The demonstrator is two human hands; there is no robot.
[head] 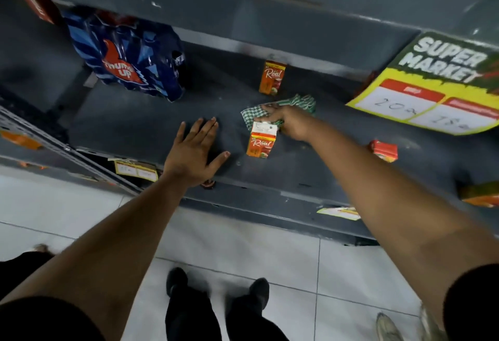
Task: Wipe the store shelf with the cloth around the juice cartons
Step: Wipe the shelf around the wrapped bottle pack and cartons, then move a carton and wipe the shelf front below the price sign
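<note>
A green-and-white checked cloth (299,103) lies on the dark grey shelf (140,124), pressed down under my right hand (289,121). An orange juice carton (261,140) stands right against that hand, on its near side. A second orange carton (271,78) stands upright farther back, just beyond the cloth. A small red carton (384,150) sits to the right. My left hand (194,148) rests flat on the shelf with fingers spread, holding nothing, left of the near carton.
A blue shrink-wrapped pack of cola bottles (129,59) stands at the back left. A yellow and green supermarket price sign (432,92) hangs over the shelf on the right. Another orange carton (480,194) sits at the far right edge. White floor tiles (243,246) lie below.
</note>
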